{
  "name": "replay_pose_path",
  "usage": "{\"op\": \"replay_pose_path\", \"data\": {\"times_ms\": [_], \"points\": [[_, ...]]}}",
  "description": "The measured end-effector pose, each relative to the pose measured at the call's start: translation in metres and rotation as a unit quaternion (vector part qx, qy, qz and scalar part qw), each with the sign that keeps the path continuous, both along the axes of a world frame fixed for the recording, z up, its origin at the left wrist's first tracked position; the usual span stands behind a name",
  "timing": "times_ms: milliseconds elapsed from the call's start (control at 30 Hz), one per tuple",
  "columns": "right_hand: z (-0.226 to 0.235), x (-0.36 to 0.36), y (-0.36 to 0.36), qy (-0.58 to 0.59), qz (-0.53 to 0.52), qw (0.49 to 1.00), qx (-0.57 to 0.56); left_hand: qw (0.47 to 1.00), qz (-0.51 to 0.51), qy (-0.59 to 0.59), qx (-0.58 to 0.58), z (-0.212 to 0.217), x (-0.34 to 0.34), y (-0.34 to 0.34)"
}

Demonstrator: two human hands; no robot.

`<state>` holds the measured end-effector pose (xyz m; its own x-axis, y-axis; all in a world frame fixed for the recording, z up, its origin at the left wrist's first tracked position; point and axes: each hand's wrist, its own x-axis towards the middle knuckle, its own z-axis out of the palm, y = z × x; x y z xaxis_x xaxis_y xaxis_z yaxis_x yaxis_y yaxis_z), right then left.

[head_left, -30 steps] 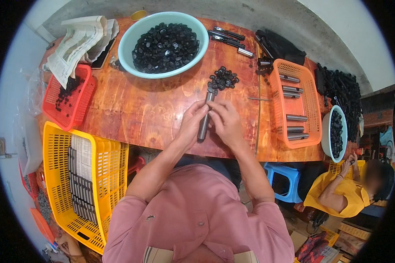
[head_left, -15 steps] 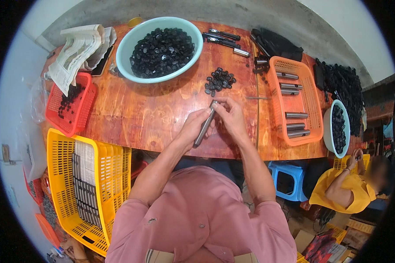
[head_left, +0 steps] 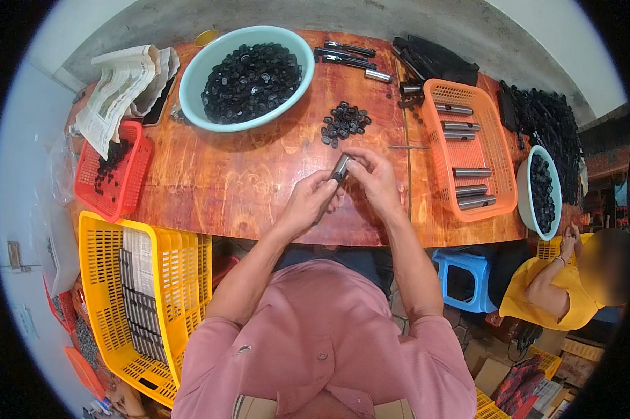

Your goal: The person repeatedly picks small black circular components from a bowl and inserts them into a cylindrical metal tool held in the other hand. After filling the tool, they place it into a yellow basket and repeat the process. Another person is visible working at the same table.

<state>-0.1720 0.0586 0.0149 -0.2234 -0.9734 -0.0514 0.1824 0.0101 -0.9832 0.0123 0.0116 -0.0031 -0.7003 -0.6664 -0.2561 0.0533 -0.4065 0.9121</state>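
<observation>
My left hand [head_left: 308,204] is wrapped round a dark grey metal tube [head_left: 342,166], tilted with its far end up and to the right. At that far end my right hand [head_left: 376,184] is closed, its thumb and fingers pressed against the tube. Whether a small piece sits under the right fingertips is hidden. Just beyond both hands, a loose pile of small black plastic pieces [head_left: 344,123] lies on the wooden table [head_left: 238,181]. To the right, an orange basket [head_left: 437,150] holds several similar metal tubes [head_left: 471,172].
A light green basin [head_left: 189,105] full of black pieces stands at the far left-centre, beside a red basket [head_left: 137,171] and newspaper [head_left: 116,91]. A yellow crate [head_left: 179,279] stands below left. Another basin [head_left: 528,202] and a person in yellow [head_left: 538,279] are at right.
The tube has turned slightly between my hands, and a dark slot near its far end now shows. My right fingers have shifted along its far end. The whole view has moved a little.
</observation>
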Motion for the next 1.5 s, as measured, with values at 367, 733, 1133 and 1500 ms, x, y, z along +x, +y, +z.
{"op": "replay_pose_path", "data": {"times_ms": [367, 733, 1133, 1500], "points": [[0.020, -0.033, 0.006, 0.154, 0.018, 0.981, 0.120, 0.786, 0.024, -0.187, -0.588, 0.012, -0.011, -0.014], [-0.036, -0.046, 0.003, 0.094, 0.001, 0.993, 0.068, 0.667, 0.007, -0.193, -0.720, 0.005, -0.020, -0.032], [-0.010, -0.040, 0.019, 0.207, 0.006, 0.977, 0.051, 0.704, -0.014, -0.232, -0.671, 0.013, -0.016, -0.019], [-0.026, -0.010, -0.052, 0.568, -0.174, 0.803, 0.048, 0.692, -0.063, -0.231, -0.681, 0.017, -0.017, -0.031]]}}
